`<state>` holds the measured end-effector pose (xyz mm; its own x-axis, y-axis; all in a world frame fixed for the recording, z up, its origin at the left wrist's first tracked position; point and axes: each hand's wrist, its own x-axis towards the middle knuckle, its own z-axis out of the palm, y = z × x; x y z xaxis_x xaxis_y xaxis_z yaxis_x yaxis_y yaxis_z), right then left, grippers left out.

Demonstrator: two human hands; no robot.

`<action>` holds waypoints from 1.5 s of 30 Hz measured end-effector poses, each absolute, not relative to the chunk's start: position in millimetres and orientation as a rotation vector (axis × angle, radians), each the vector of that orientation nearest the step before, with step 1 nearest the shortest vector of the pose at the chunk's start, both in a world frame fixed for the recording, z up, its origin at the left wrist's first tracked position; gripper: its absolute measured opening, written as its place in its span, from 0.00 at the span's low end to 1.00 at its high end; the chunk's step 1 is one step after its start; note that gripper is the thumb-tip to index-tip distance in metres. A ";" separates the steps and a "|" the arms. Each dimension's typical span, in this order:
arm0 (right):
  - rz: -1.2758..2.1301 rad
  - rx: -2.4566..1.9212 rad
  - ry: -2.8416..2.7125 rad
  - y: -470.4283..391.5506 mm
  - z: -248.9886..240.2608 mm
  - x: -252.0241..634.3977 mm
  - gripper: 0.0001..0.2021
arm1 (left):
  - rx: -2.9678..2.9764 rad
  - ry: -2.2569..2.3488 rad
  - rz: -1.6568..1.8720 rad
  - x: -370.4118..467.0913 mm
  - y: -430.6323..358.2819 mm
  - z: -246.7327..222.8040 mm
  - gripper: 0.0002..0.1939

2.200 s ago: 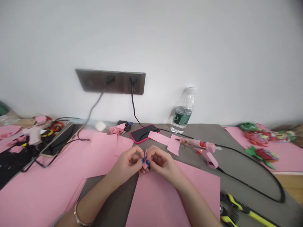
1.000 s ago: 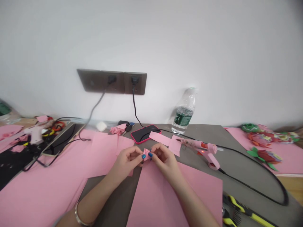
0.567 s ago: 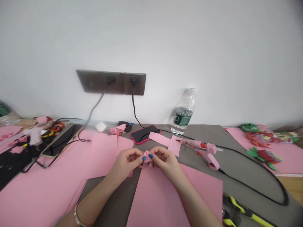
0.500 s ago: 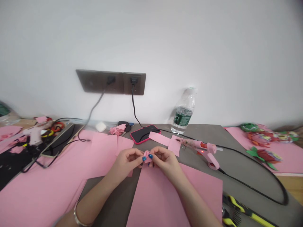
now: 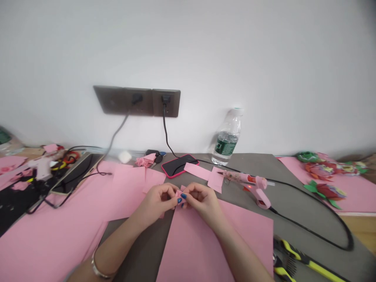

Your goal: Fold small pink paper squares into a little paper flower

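A small folded piece of pink paper (image 5: 179, 193) is pinched between both my hands, mostly covered by the fingers. My left hand (image 5: 158, 199) is closed on its left side, thumb toward me. My right hand (image 5: 201, 199) grips the right side, its thumb pressed close to the left thumb. Beneath the hands and forearms lies a large pink sheet (image 5: 196, 243). Just beyond the fingers are cut pink strips (image 5: 196, 171) and a phone with a pink edge (image 5: 176, 167).
A pink glue gun (image 5: 249, 182) with a lit red light and trailing black cord lies right. A water bottle (image 5: 226, 143) stands by the wall. Yellow-black pliers (image 5: 293, 250) lie front right, paper flowers (image 5: 329, 192) far right. More pink sheets (image 5: 64, 223) and another phone (image 5: 78, 172) are left.
The fingers have shifted slightly on the folded pink paper; my right thumb has moved a little left, nearer the left thumb, covering more of it. The view has moved slightly.
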<state>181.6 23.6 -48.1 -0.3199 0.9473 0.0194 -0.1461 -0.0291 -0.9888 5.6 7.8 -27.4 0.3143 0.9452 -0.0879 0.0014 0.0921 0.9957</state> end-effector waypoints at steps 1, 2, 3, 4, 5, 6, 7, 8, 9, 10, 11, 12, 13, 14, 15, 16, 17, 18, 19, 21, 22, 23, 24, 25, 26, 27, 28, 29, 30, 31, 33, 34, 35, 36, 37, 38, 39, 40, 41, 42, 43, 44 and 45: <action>1.517 -0.927 -1.324 23.7 -48.3 181.3 0.18 | 1.281 1.018 0.911 6.2 7.4 -27.2 0.18; 1.524 -0.922 -1.325 23.9 -48.4 181.1 0.18 | 1.293 1.035 0.912 7.0 6.8 -26.6 0.18; 1.532 -0.915 -1.324 24.1 -48.4 181.0 0.18 | 1.301 1.051 0.921 8.0 6.2 -25.7 0.18; 1.538 -0.906 -1.319 24.4 -48.5 180.9 0.18 | 1.302 1.068 0.931 9.0 5.5 -24.4 0.18; 1.544 -0.897 -1.312 24.5 -48.6 180.9 0.17 | 1.298 1.084 0.934 9.9 4.9 -23.0 0.17; 1.546 -0.888 -1.304 24.6 -48.7 181.0 0.17 | 1.294 1.094 0.932 10.7 4.3 -21.7 0.15; 1.545 -0.881 -1.295 24.7 -48.6 181.0 0.17 | 1.292 1.094 0.928 11.1 3.9 -20.6 0.14; 1.543 -0.876 -1.287 24.5 -48.4 181.0 0.17 | 1.295 1.086 0.927 11.2 3.6 -19.8 0.12; 1.539 -0.871 -1.284 24.3 -47.9 181.0 0.17 | 1.303 1.071 0.929 10.9 3.5 -19.4 0.11; 1.538 -0.864 -1.288 23.9 -47.3 181.0 0.17 | 1.315 1.061 0.938 10.4 3.5 -19.3 0.11; 1.535 -0.855 -1.299 23.4 -46.4 181.0 0.17 | 1.328 1.057 0.955 9.7 3.5 -19.4 0.11; 1.531 -0.848 -1.312 22.9 -45.4 181.1 0.16 | 1.341 1.062 0.973 8.9 3.5 -19.5 0.12; 1.527 -0.841 -1.329 22.3 -44.5 181.2 0.15 | 1.353 1.072 0.988 8.2 3.4 -19.6 0.13; 1.518 -0.835 -1.346 21.9 -43.7 181.3 0.15 | 1.364 1.083 1.003 7.7 3.3 -19.7 0.14; 1.510 -0.831 -1.358 21.5 -43.2 181.3 0.14 | 1.376 1.095 1.017 7.5 3.1 -19.6 0.15; 1.502 -0.829 -1.361 21.4 -43.0 181.3 0.14 | 1.391 1.108 1.033 7.5 2.9 -19.6 0.15; 1.492 -0.827 -1.356 21.5 -43.1 181.1 0.13 | 1.410 1.123 1.048 7.8 2.8 -19.6 0.15; 1.478 -0.823 -1.348 21.7 -43.4 180.7 0.13 | 1.434 1.139 1.068 8.3 2.7 -19.7 0.14; 1.459 -0.820 -1.342 22.1 -43.9 180.3 0.13 | 1.459 1.155 1.091 8.8 2.8 -20.0 0.13; 1.410 -0.810 -1.351 22.9 -45.2 179.3 0.13 | 1.488 1.181 1.146 9.9 3.2 -21.2 0.13; 1.380 -0.803 -1.367 23.2 -45.7 178.7 0.13 | 1.486 1.184 1.173 10.2 3.6 -21.9 0.13; 1.353 -0.799 -1.386 23.4 -46.2 178.3 0.12 | 1.474 1.184 1.194 10.4 4.1 -22.6 0.13; 1.334 -0.799 -1.401 23.5 -46.6 177.9 0.12 | 1.458 1.182 1.208 10.4 4.6 -23.3 0.13; 1.325 -0.801 -1.406 23.5 -46.9 177.6 0.12 | 1.442 1.174 1.214 10.4 5.0 -23.7 0.13; 1.323 -0.804 -1.402 23.5 -47.1 177.5 0.12 | 1.431 1.163 1.218 10.3 5.3 -23.9 0.13; 1.331 -0.808 -1.395 23.4 -47.2 177.5 0.12 | 1.425 1.151 1.218 10.3 5.5 -23.9 0.13; 1.342 -0.809 -1.387 23.3 -47.3 177.5 0.12 | 1.420 1.146 1.220 10.4 5.6 -23.7 0.14; 1.351 -0.806 -1.384 23.2 -47.3 177.6 0.12 | 1.414 1.145 1.222 10.6 5.7 -23.5 0.14; 1.349 -0.798 -1.385 23.2 -47.3 177.6 0.12 | 1.407 1.147 1.222 11.0 5.7 -23.2 0.14; 1.339 -0.790 -1.389 23.3 -47.2 177.6 0.11 | 1.398 1.149 1.219 11.3 5.7 -23.1 0.14; 1.306 -0.772 -1.392 23.6 -46.9 177.5 0.10 | 1.386 1.146 1.216 11.9 6.3 -23.2 0.14; 1.286 -0.764 -1.394 23.8 -46.7 177.4 0.10 | 1.386 1.138 1.219 11.9 6.8 -23.6 0.12; 1.263 -0.759 -1.401 23.9 -46.4 177.3 0.10 | 1.392 1.130 1.226 11.7 7.5 -24.1 0.11; 1.240 -0.756 -1.414 24.0 -45.9 177.2 0.10 | 1.399 1.124 1.238 11.4 8.4 -24.6 0.09; 1.217 -0.758 -1.430 24.0 -45.4 177.2 0.10 | 1.405 1.121 1.254 10.9 9.3 -25.2 0.08; 1.199 -0.762 -1.446 23.9 -44.8 177.3 0.10 | 1.406 1.119 1.270 10.3 10.3 -25.8 0.06; 1.187 -0.769 -1.459 23.8 -44.1 177.4 0.10 | 1.405 1.116 1.284 9.7 11.2 -26.3 0.04; 1.182 -0.777 -1.467 23.5 -43.5 177.6 0.10 | 1.403 1.111 1.297 9.2 11.9 -26.8 0.04; 1.179 -0.785 -1.471 23.3 -42.9 177.7 0.10 | 1.403 1.105 1.306 8.7 12.4 -27.2 0.04; 1.177 -0.791 -1.474 23.1 -42.4 177.9 0.10 | 1.409 1.100 1.310 8.3 12.7 -27.5 0.04; 1.173 -0.792 -1.477 23.0 -42.0 178.0 0.10 | 1.422 1.096 1.306 8.0 12.8 -27.8 0.05; 1.167 -0.791 -1.479 23.1 -41.9 178.1 0.10 | 1.441 1.094 1.300 7.8 12.7 -28.0 0.06; 1.161 -0.788 -1.482 23.2 -42.1 178.1 0.10 | 1.462 1.092 1.291 7.6 12.5 -28.2 0.06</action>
<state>178.1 23.2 -42.1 -0.2360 0.9146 0.3283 -0.1000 0.3132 -0.9444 7.6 12.5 -28.2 0.0745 0.9712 0.2264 0.0622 -0.2311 0.9709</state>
